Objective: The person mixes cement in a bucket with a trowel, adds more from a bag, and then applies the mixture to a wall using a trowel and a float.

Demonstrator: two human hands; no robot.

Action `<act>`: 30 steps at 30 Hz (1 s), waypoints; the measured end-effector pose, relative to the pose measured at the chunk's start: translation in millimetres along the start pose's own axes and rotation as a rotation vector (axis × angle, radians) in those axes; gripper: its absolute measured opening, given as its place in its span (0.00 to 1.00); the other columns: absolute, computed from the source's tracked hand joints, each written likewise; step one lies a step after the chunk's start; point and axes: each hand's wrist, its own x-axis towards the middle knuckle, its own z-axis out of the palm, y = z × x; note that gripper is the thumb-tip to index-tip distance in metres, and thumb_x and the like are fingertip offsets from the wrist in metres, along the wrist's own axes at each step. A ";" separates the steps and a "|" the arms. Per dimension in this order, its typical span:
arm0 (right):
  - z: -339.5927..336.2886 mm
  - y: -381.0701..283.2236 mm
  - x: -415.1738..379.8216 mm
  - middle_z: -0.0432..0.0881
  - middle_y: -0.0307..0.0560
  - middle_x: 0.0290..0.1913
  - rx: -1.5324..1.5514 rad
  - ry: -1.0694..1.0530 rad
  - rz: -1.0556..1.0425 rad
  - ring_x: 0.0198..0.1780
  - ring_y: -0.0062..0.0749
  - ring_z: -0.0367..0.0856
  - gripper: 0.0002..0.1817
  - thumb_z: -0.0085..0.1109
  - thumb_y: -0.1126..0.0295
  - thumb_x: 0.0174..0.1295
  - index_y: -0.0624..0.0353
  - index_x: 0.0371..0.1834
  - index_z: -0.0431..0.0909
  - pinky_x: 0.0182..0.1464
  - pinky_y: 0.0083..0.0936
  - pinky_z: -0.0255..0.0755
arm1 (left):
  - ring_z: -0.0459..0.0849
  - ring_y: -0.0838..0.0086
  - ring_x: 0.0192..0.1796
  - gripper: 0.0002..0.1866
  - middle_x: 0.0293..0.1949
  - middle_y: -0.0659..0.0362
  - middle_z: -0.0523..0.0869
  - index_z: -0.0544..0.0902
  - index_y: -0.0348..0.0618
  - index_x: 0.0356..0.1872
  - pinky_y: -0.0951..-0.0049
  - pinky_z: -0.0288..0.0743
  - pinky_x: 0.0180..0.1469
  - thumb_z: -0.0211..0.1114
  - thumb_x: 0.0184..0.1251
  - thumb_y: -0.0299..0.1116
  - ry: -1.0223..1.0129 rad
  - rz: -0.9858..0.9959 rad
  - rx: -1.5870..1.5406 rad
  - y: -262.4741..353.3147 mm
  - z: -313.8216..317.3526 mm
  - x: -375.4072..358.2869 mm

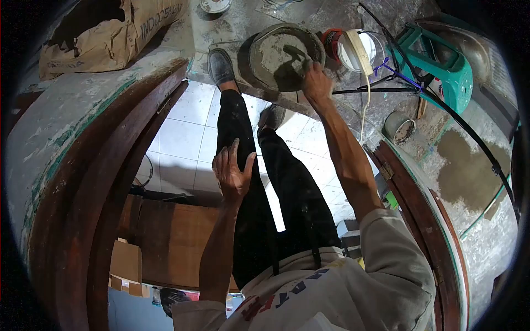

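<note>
A round basin (255, 70) of wet grey cement (276, 48) stands on the rough floor ahead of me. My right hand (318, 85) reaches to its right rim, fingers closed around what looks like a trowel (295, 52). The cement-coated end of the trowel points left over the mix; my fist hides its handle. My left hand (232, 172) rests on my left leg near the knee, fingers spread and holding nothing. My left shoe (222, 69) is beside the basin.
Right of the basin are a white-and-red bucket (350, 52), a power strip (360, 52) with its cord, a green plastic stool (455, 74), black cables and a small pot (398, 128). A torn paper sack (118, 41) stands left. Wooden door frames (135, 105) flank me.
</note>
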 end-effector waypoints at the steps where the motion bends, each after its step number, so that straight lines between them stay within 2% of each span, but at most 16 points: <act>1: 8.0 -11.9 12.5 0.78 0.58 0.61 -0.012 -0.019 -0.018 0.56 0.58 0.87 0.19 0.61 0.69 0.67 0.59 0.61 0.77 0.52 0.50 0.86 | 0.83 0.53 0.58 0.26 0.58 0.48 0.88 0.83 0.37 0.64 0.51 0.72 0.65 0.77 0.70 0.37 -0.003 -0.004 0.001 -2.1 1.1 -0.2; 3: 30.6 -30.6 13.0 0.78 0.58 0.61 -0.023 -0.054 -0.033 0.57 0.56 0.87 0.20 0.62 0.69 0.67 0.60 0.61 0.78 0.51 0.48 0.86 | 0.83 0.50 0.58 0.26 0.59 0.47 0.88 0.83 0.37 0.64 0.49 0.70 0.67 0.75 0.72 0.41 -0.067 -0.066 -0.007 -1.3 -2.4 -1.4; 5: 49.7 -43.0 3.7 0.77 0.56 0.62 -0.050 0.002 -0.114 0.59 0.55 0.85 0.19 0.60 0.71 0.68 0.61 0.61 0.79 0.50 0.48 0.87 | 0.83 0.49 0.60 0.26 0.59 0.47 0.87 0.83 0.37 0.65 0.49 0.69 0.68 0.74 0.72 0.42 -0.076 -0.083 -0.012 -3.2 -1.8 -2.6; 7: 49.7 -32.7 -9.8 0.76 0.54 0.64 -0.040 -0.044 -0.086 0.61 0.56 0.84 0.20 0.60 0.72 0.68 0.60 0.63 0.79 0.51 0.51 0.86 | 0.82 0.49 0.61 0.27 0.60 0.46 0.87 0.83 0.37 0.65 0.48 0.68 0.69 0.73 0.73 0.44 -0.072 -0.100 -0.022 -4.3 -1.0 -3.2; 11: -4.6 -16.6 -21.7 0.76 0.52 0.60 -0.065 -0.056 -0.097 0.61 0.54 0.82 0.19 0.59 0.72 0.69 0.60 0.63 0.79 0.53 0.49 0.85 | 0.81 0.48 0.63 0.28 0.61 0.46 0.86 0.82 0.36 0.65 0.45 0.66 0.71 0.72 0.74 0.47 -0.068 -0.112 -0.039 -6.0 -0.7 -1.6; 14: -24.4 -19.4 -9.4 0.77 0.49 0.58 -0.128 0.095 -0.147 0.60 0.50 0.81 0.19 0.62 0.72 0.66 0.59 0.61 0.80 0.55 0.47 0.82 | 0.81 0.48 0.64 0.29 0.61 0.45 0.86 0.82 0.36 0.66 0.43 0.65 0.71 0.71 0.74 0.48 -0.073 -0.117 -0.062 -6.8 -0.6 -5.4; 15: -18.3 -23.6 0.0 0.77 0.49 0.58 -0.125 0.092 -0.145 0.60 0.50 0.81 0.19 0.62 0.72 0.66 0.59 0.61 0.80 0.55 0.47 0.82 | 0.81 0.48 0.64 0.29 0.61 0.45 0.86 0.82 0.36 0.66 0.43 0.65 0.71 0.71 0.75 0.49 -0.069 -0.113 -0.058 -7.0 0.0 -5.7; 18: 16.0 -38.4 24.0 0.77 0.47 0.56 -0.292 0.163 -0.357 0.58 0.48 0.79 0.17 0.64 0.71 0.65 0.60 0.57 0.83 0.58 0.44 0.78 | 0.81 0.48 0.64 0.30 0.61 0.45 0.86 0.82 0.36 0.66 0.43 0.65 0.71 0.70 0.75 0.50 -0.088 -0.117 -0.047 -7.0 -1.1 -6.9; 20: 53.9 -38.7 5.4 0.77 0.47 0.57 -0.259 0.185 -0.370 0.58 0.48 0.79 0.17 0.64 0.71 0.66 0.60 0.58 0.83 0.59 0.45 0.78 | 0.81 0.49 0.63 0.30 0.61 0.45 0.86 0.82 0.36 0.67 0.44 0.66 0.71 0.70 0.75 0.50 -0.090 -0.104 -0.043 -9.1 -0.7 -9.1; 23: 40.2 -36.2 -18.5 0.77 0.49 0.59 -0.235 0.143 -0.401 0.58 0.49 0.80 0.17 0.62 0.71 0.68 0.61 0.59 0.81 0.56 0.50 0.81 | 0.82 0.50 0.63 0.30 0.59 0.45 0.87 0.82 0.36 0.67 0.44 0.66 0.71 0.71 0.75 0.50 -0.070 -0.098 -0.058 -6.9 -1.2 -5.6; 25: 7.4 -36.7 -31.7 0.76 0.51 0.61 -0.083 -0.015 -0.185 0.60 0.52 0.82 0.19 0.61 0.70 0.68 0.61 0.61 0.79 0.51 0.53 0.84 | 0.82 0.50 0.62 0.30 0.58 0.45 0.87 0.82 0.36 0.66 0.45 0.67 0.70 0.71 0.75 0.51 -0.063 -0.098 -0.074 -7.4 -1.5 -5.9; 26: 4.7 -31.3 -36.5 0.76 0.54 0.62 -0.001 0.014 -0.167 0.59 0.56 0.85 0.20 0.61 0.69 0.68 0.62 0.62 0.77 0.47 0.56 0.85 | 0.82 0.50 0.62 0.30 0.58 0.45 0.87 0.82 0.36 0.66 0.45 0.67 0.70 0.71 0.75 0.50 -0.049 -0.075 -0.054 -9.6 0.9 -6.8; 27: -1.7 -33.0 -43.0 0.76 0.54 0.62 -0.002 0.013 -0.169 0.59 0.56 0.85 0.20 0.61 0.69 0.68 0.62 0.62 0.77 0.47 0.56 0.85 | 0.83 0.50 0.61 0.30 0.58 0.46 0.87 0.82 0.36 0.66 0.45 0.68 0.69 0.71 0.75 0.50 -0.039 -0.052 -0.033 -10.4 1.4 -6.9; 29: -13.2 -34.1 -53.4 0.79 0.60 0.57 0.041 -0.096 -0.077 0.56 0.63 0.86 0.18 0.53 0.67 0.71 0.55 0.62 0.77 0.53 0.53 0.83 | 0.83 0.50 0.61 0.30 0.58 0.46 0.87 0.82 0.35 0.66 0.45 0.68 0.69 0.71 0.75 0.49 -0.046 -0.060 -0.046 -10.5 0.1 -6.4; 30: 2.5 -27.7 -50.8 0.79 0.60 0.57 0.040 -0.097 -0.073 0.56 0.63 0.86 0.18 0.53 0.67 0.71 0.55 0.62 0.77 0.53 0.53 0.83 | 0.83 0.50 0.60 0.29 0.58 0.46 0.87 0.82 0.35 0.65 0.44 0.69 0.68 0.72 0.74 0.49 -0.053 -0.064 -0.061 -9.4 -0.6 -5.7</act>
